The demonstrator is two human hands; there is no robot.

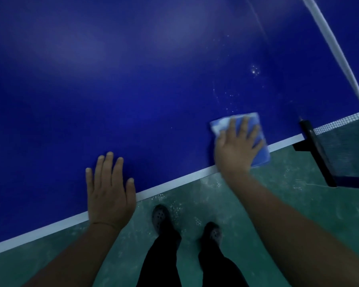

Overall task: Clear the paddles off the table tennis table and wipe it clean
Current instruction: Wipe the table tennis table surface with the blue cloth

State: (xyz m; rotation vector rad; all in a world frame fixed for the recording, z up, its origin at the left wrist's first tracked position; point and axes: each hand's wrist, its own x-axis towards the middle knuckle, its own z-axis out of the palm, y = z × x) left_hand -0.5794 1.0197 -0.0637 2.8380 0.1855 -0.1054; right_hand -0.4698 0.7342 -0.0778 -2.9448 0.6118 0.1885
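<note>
Cloth (257, 148) of blue with paler patches lies flat on the blue table tennis table (133, 79), overlapping the white sideline (174, 182) at the table's near edge. The right hand (235, 148) presses down on the cloth with its fingers straight and spread wide, palm flat, covering most of the cloth's left part. The hand and cloth look slightly blurred. Just beyond the cloth, farther from the sideline, small droplets (255, 70) and faint wet specks dot the blue surface.

The left hand (109, 189) rests flat on the table well along the sideline from the cloth, fingers straight and only a little apart, holding nothing; its wrist crosses the sideline.

The black net post (317, 152) is clamped to the table edge just past the cloth on the other side, and the net (340, 123) with its white top band (336, 48) runs away from it across the table.

On the near side of the sideline, the green floor (278, 183) shows pale scuffs. 2 dark perforated shoes (161, 217) and black trouser legs (160, 262) stand there, between the 2 forearms. No paddle shows on this stretch of table.
</note>
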